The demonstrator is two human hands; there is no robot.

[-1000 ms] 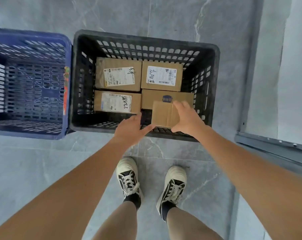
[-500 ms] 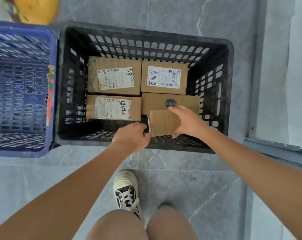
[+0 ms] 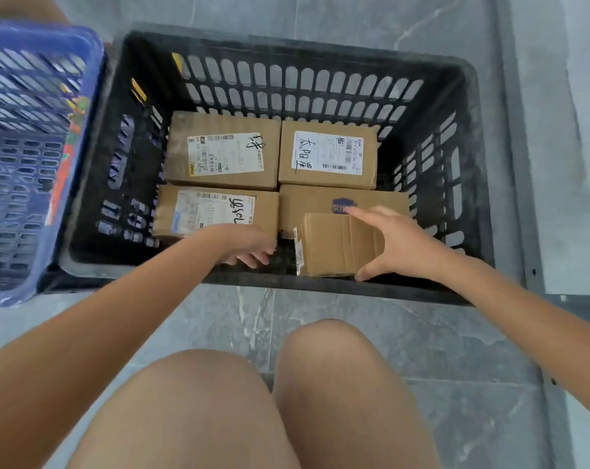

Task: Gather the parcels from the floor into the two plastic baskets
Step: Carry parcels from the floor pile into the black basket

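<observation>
- I see the black basket [image 3: 469, 157] on grey marbled floor tiles [image 3: 219, 316], with the blue basket [image 3: 33, 164] touching its left wall; what the blue one holds I cannot tell from here.
- Four cardboard parcels lie flat on the black basket's floor, packed two by two: the far-left parcel [image 3: 222, 150] and far-right parcel [image 3: 327, 154] with white shipping labels and black handwriting, the near-left parcel [image 3: 215, 211] likewise labelled, and the near-right parcel [image 3: 320, 204] plain with a blue stamp.
- These four fill most of the floor, leaving only a strip along the near wall.
- My right hand [image 3: 398, 245] grips the small parcel [image 3: 334, 245], fingers spread over its far edge and thumb under its near edge.
- That small parcel is plain brown cardboard with clear tape across its face and a narrow white label on its left end.
- It sits in the near-right part of the black basket, overlapping the stamped parcel, its broad face up and long axis running left to right.
- My left hand [image 3: 249, 248] hangs just left of it with fingers loosely curled, holding nothing.
- My bare knees [image 3: 320, 367] fill the foreground.
</observation>
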